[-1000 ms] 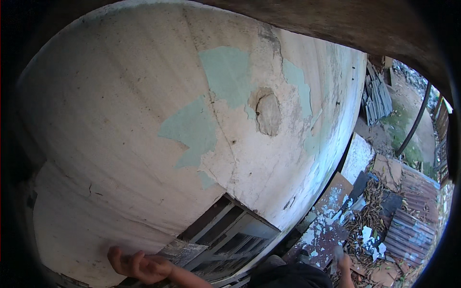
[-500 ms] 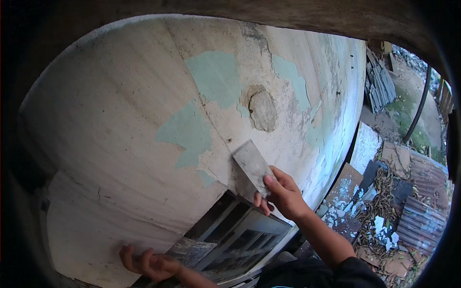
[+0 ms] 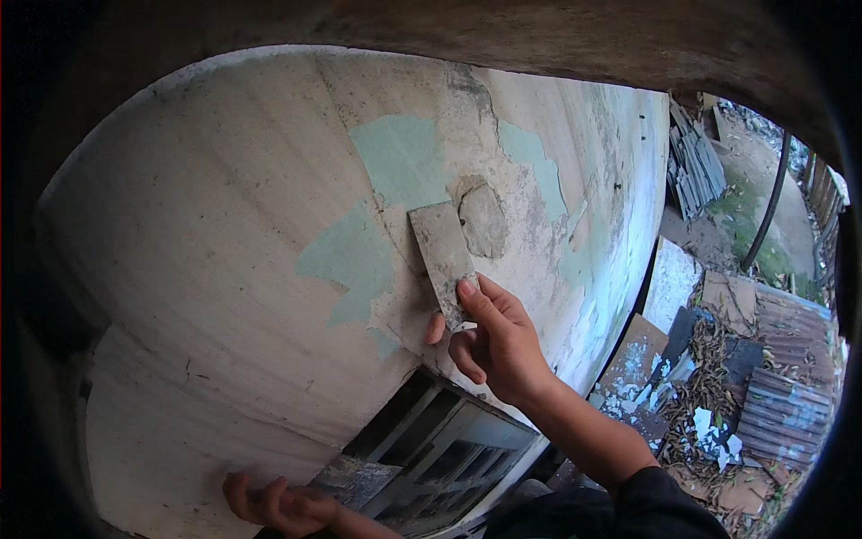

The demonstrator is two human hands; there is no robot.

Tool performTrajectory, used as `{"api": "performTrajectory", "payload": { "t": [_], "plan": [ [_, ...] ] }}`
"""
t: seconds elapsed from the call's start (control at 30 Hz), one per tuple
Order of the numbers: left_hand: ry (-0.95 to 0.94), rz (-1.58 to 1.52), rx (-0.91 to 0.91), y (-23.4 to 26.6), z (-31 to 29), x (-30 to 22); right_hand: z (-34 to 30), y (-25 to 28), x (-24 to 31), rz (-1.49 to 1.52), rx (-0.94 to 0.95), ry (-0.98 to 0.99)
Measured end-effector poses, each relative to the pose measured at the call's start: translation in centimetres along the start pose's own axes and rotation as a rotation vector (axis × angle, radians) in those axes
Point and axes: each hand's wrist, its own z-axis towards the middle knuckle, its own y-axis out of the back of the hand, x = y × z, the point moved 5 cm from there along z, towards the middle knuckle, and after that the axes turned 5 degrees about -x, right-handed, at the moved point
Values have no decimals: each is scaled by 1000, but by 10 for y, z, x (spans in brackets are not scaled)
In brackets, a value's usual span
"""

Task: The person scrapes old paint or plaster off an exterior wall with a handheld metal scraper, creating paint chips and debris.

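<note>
My right hand pinches a flat, rectangular grey metal scraper between thumb and fingers. The scraper's far end lies at the wall, by a pale green patch where the off-white paint is gone. Just right of that end is a rough hollow in the plaster. Whether the whole edge touches the wall, I cannot tell. Low on the left, my left hand is by the wall, its fingers loosely bent and apart, with nothing in it.
Below the wall's middle is a window with a grey frame. A dark overhang crosses the top. On the ground at right lie corrugated sheets, dry leaves and white paint flakes. Grey slats lean farther off.
My right hand has moved up and left with the scraper, which now stands more upright beside the hollow. The view has shifted slightly; my left hand stays low by the wall.
</note>
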Motion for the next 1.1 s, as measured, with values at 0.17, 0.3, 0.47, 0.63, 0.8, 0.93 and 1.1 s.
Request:
{"api": "performTrajectory", "payload": {
  "t": [0.17,0.3,0.47,0.63,0.8,0.93,1.1],
  "plan": [
    [-29,19,25,-1,-5,3,-3,-4,4,-1,-17,-9],
    [-50,-17,3,4,-2,2,-8,1,4,-89,-91,8],
    [-42,-50,14,3,-4,3,-20,8,-6,-109,-98,-73],
    [0,-88,8,-1,2,-7,3,6,18,-233,-84,-2],
    [-27,-31,29,4,-1,-3,-10,5,17,-211,-74,-43],
    [0,-30,30,1,1,-4,-4,0,25,-256,-97,-12],
    [-46,-55,44,-1,3,-6,2,-1,37,-260,-31,35]
  ]
}}
